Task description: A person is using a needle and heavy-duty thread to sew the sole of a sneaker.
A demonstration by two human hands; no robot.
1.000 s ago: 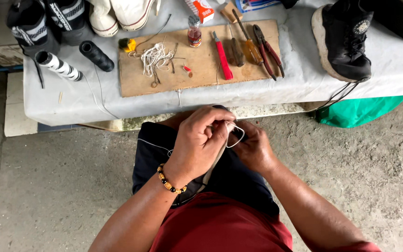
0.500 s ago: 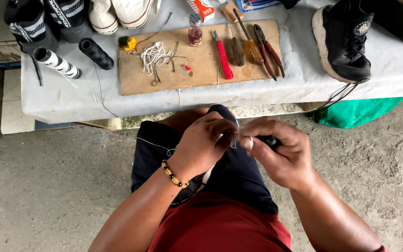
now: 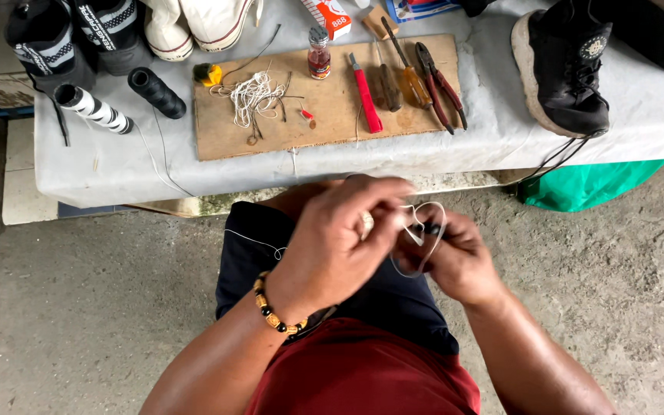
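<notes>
My left hand (image 3: 343, 242), with a bead bracelet at the wrist, is closed over my lap and pinches a white thread (image 3: 424, 230) that curls into a loop between both hands. My right hand (image 3: 455, 257) is closed around a small dark tool (image 3: 429, 228) whose tip shows at the loop; the rest of it is hidden in the fist. A strand of the thread (image 3: 251, 240) trails left across my dark shorts. Both hands touch each other just in front of the bench edge.
A low bench covered in grey cloth (image 3: 117, 173) holds a wooden board (image 3: 332, 115) with tangled white thread (image 3: 253, 96), a small bottle (image 3: 318, 55), a red-handled knife (image 3: 366, 96), screwdrivers and pliers (image 3: 439, 81). Thread spools (image 3: 155, 91) and shoes stand left, a black sneaker (image 3: 566, 65) right.
My right hand moved out to the right and then came back against the left hand. The thread loop between them has re-formed and grown larger.
</notes>
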